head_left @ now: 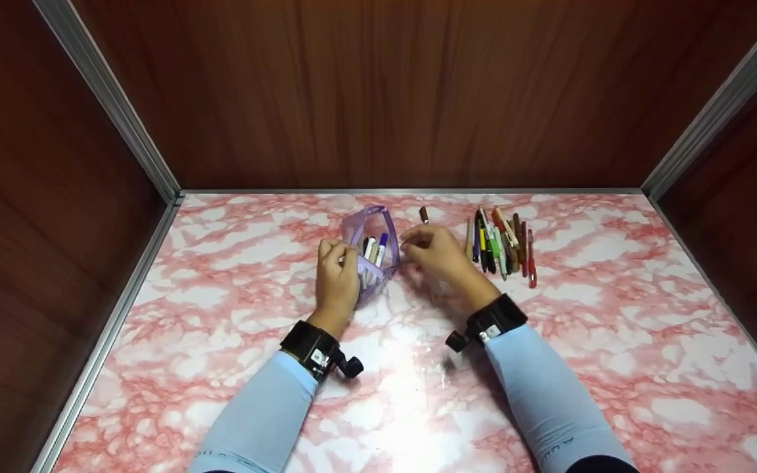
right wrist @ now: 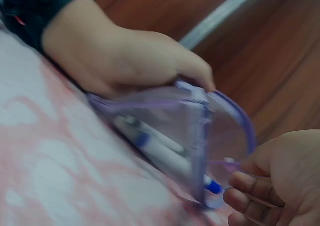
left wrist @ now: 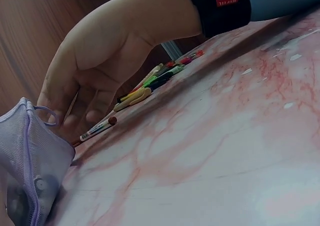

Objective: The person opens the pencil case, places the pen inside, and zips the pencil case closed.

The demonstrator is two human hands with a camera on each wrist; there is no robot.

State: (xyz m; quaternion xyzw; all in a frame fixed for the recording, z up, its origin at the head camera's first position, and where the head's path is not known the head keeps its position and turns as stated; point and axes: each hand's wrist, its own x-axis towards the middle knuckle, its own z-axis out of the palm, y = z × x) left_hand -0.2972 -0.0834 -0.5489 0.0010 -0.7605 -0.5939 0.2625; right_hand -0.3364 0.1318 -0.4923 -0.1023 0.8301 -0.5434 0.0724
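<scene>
A purple mesh pencil pouch (head_left: 391, 226) stands with its mouth spread, several pens and markers inside, among them a white marker with a blue cap (head_left: 384, 239). My left hand (head_left: 339, 266) grips the pouch's left edge, thumb over the rim in the right wrist view. At the opposite rim is my right hand (head_left: 441, 253), its fingers loosely bent and nothing visible held between them; the fingertips (right wrist: 237, 196) overlap the pouch's edge in the right wrist view. Just beyond this hand lies a brown-capped marker (head_left: 424, 215), partly hidden by it in the head view.
Right of my right hand, several pens and markers (head_left: 497, 243) lie side by side, a red pen (head_left: 531, 259) at their outer end. The red-and-white marbled tabletop (head_left: 234, 315) is bounded by brown wood-look panels (head_left: 378, 98) and metal edging (head_left: 411, 191).
</scene>
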